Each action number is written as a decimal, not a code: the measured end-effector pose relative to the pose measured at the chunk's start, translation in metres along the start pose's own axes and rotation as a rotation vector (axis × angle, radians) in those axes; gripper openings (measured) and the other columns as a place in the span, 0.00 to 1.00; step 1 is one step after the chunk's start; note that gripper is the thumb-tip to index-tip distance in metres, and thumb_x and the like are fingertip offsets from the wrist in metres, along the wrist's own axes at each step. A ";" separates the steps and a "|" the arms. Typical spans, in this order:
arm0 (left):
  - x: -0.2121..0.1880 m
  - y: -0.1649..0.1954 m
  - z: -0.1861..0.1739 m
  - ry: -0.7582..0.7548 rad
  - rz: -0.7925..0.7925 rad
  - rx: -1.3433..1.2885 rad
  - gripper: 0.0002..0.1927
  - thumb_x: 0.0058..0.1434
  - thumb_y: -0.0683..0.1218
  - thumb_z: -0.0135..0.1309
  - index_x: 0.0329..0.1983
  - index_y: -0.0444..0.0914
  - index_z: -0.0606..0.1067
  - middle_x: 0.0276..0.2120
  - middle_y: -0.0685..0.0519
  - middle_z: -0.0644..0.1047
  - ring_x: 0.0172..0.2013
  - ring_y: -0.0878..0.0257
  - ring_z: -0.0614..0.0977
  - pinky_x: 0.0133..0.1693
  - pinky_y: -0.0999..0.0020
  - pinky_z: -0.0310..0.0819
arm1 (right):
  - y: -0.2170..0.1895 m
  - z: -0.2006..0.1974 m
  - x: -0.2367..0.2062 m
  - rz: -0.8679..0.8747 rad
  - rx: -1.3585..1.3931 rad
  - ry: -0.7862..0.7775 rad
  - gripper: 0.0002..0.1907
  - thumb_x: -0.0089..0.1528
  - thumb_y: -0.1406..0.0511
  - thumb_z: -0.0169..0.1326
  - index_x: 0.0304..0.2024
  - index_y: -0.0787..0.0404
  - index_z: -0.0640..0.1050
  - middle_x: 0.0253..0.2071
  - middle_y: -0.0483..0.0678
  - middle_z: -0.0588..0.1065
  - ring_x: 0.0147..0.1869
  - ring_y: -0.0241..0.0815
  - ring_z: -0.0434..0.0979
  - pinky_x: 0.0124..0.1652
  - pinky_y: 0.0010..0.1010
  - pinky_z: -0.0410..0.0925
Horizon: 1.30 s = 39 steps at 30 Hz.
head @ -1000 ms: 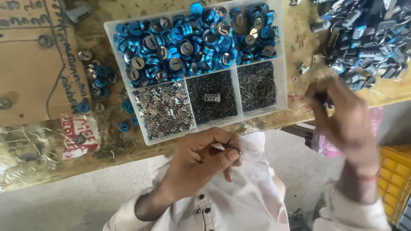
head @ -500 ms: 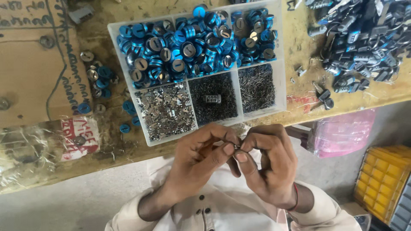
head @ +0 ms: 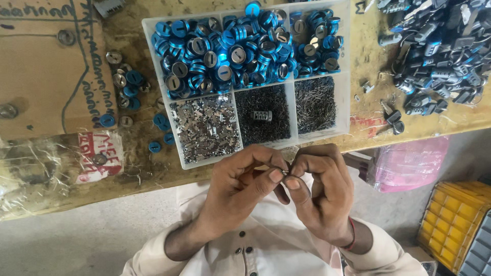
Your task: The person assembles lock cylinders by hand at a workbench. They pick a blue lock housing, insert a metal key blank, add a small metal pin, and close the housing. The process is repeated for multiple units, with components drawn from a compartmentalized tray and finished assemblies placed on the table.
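My left hand [head: 240, 189] and my right hand [head: 322, 191] meet at the fingertips just in front of the table edge. Together they pinch a small metal part [head: 286, 167], mostly hidden by the fingers. Right behind them lies a clear plastic compartment box [head: 343, 76]. It holds blue round caps with slots [head: 225, 51], small silver plates [head: 207, 128], dark tiny pieces [head: 263, 115] and thin dark pins [head: 316, 105].
A heap of dark keys and lock parts [head: 434, 51] lies at the back right, with a loose key [head: 393, 118] nearer. Loose blue caps [head: 130, 89], cardboard [head: 46, 61] and a plastic bag [head: 46, 163] lie left. A pink bag [head: 409, 163] and yellow crate [head: 455, 220] sit below.
My right hand came back from the heap at the right and joined my left hand in front of the box. Both now pinch the small part.
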State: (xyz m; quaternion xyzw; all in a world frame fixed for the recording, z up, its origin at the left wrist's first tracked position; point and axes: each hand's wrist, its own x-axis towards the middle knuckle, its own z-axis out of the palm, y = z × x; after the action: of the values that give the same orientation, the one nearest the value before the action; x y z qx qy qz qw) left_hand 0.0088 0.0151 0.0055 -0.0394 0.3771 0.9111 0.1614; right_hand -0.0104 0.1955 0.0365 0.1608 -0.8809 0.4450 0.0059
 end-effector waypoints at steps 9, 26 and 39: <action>-0.001 0.013 -0.002 0.010 0.222 0.432 0.05 0.68 0.37 0.58 0.45 0.31 0.78 0.42 0.51 0.80 0.40 0.68 0.82 0.40 0.74 0.82 | 0.013 -0.004 0.010 -0.237 0.042 -0.059 0.16 0.58 0.73 0.66 0.46 0.65 0.77 0.44 0.53 0.78 0.44 0.44 0.83 0.41 0.28 0.75; -0.015 0.025 -0.020 -0.011 -0.252 0.121 0.09 0.64 0.39 0.60 0.43 0.27 0.80 0.36 0.48 0.82 0.31 0.67 0.83 0.32 0.73 0.82 | 0.018 -0.017 0.023 -0.100 0.411 -0.445 0.14 0.56 0.74 0.68 0.43 0.60 0.81 0.41 0.48 0.81 0.42 0.38 0.86 0.38 0.25 0.78; -0.018 0.014 -0.019 0.000 -0.104 -0.015 0.09 0.69 0.39 0.56 0.45 0.25 0.77 0.35 0.51 0.77 0.30 0.69 0.79 0.30 0.72 0.80 | -0.002 0.014 0.074 -0.184 -0.388 -0.146 0.16 0.62 0.71 0.66 0.52 0.60 0.81 0.46 0.54 0.72 0.41 0.49 0.77 0.38 0.37 0.70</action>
State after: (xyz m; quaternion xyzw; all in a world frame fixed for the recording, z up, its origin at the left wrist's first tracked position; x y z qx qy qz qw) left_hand 0.0206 -0.0128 0.0049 -0.0601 0.3676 0.9044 0.2080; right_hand -0.0784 0.1627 0.0415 0.2679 -0.9298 0.2522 0.0136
